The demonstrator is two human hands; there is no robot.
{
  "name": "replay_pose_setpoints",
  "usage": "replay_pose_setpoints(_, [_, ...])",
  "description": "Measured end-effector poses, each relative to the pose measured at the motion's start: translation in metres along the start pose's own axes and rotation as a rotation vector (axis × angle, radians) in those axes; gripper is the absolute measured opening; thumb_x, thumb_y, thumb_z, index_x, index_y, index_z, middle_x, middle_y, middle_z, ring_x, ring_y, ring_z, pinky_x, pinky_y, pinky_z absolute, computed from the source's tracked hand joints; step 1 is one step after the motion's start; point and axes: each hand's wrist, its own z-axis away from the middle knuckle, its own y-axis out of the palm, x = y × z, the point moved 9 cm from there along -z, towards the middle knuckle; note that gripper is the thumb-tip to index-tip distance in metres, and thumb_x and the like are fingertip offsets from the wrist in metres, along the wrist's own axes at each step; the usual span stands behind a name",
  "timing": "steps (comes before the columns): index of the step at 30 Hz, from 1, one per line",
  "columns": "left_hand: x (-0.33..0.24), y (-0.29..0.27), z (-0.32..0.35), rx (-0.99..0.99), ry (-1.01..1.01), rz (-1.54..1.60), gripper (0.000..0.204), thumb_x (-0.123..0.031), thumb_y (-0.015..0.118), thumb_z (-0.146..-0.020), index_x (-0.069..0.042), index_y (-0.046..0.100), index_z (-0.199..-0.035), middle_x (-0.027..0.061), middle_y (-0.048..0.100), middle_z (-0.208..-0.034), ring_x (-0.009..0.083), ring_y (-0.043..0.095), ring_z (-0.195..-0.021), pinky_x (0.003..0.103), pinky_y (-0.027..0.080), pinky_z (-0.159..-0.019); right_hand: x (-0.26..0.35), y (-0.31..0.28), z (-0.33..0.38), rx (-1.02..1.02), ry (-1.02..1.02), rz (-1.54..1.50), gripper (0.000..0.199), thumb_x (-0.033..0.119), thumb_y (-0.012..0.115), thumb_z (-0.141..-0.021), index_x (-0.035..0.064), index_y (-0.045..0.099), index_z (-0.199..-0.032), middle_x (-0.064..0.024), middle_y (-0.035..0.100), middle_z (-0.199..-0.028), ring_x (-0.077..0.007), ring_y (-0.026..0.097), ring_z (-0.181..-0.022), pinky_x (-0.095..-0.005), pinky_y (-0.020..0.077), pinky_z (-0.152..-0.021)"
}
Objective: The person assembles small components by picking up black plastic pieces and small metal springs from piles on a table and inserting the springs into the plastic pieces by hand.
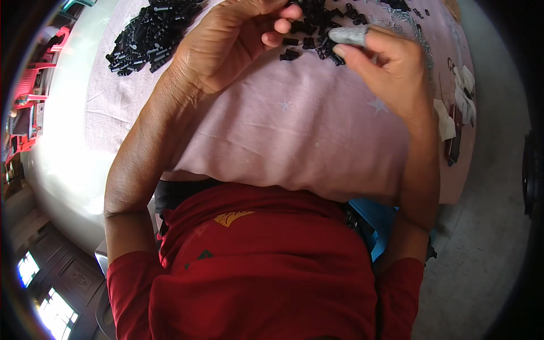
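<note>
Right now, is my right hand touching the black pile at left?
Apart. The head view shows your left hand between the pile and your right hand.

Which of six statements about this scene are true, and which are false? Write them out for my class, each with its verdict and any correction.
1. The pink cloth bears star shapes. True.
2. The big black heap lies to the right of the left hand. False: it lies to its left.
3. A finger of the right hand wears a grey cover. True.
4. The shirt is blue. False: it is red.
5. Loose black parts lie between the two hands. True.
6. The red chairs show at the right edge. False: they show at the left.
</note>
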Motion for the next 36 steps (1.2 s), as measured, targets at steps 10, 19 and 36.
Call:
replay_pose_setpoints(10, [0.003,-0.010,-0.005,-0.003,0.009,-0.126,0.009,-0.012,0.063,-0.098,-0.004,0.068,-0.098,0.0083,0.073,-0.091,0.0133,0.064,-0.074,0.024,0.048,-0.063,0.025,0.034,0.000,-0.001,-0.244,0.271,0.008,0.008,0.074,-0.078,0.0060,0.069,-0.083,-0.0072,0.063,-0.078,-0.0270,0.066,-0.073,-0.0383,0.0551,-0.066])
replay_pose_setpoints(19, [0.006,0.009,0.005,0.060,-0.028,-0.191,0.012,-0.014,0.065,-0.098,-0.005,0.070,-0.104,0.0064,0.074,-0.096,0.0118,0.068,-0.076,0.023,0.052,-0.066,-0.011,0.013,-0.003,-0.079,0.140,-0.163,0.014,0.003,0.068,-0.085,0.0023,0.073,-0.098,-0.0039,0.069,-0.083,-0.0149,0.062,-0.066,-0.0286,0.0490,-0.061])
replay_pose_setpoints(36, [0.021,0.014,0.002,0.265,-0.026,-0.199,0.020,-0.014,0.056,-0.103,0.000,0.063,-0.114,0.0156,0.072,-0.113,0.0158,0.071,-0.099,0.021,0.056,-0.080,-0.015,0.010,0.006,-0.258,0.231,-0.548,0.023,0.010,0.070,-0.093,0.0047,0.073,-0.116,0.0003,0.072,-0.092,-0.0033,0.058,-0.076,-0.0191,0.0465,-0.066])
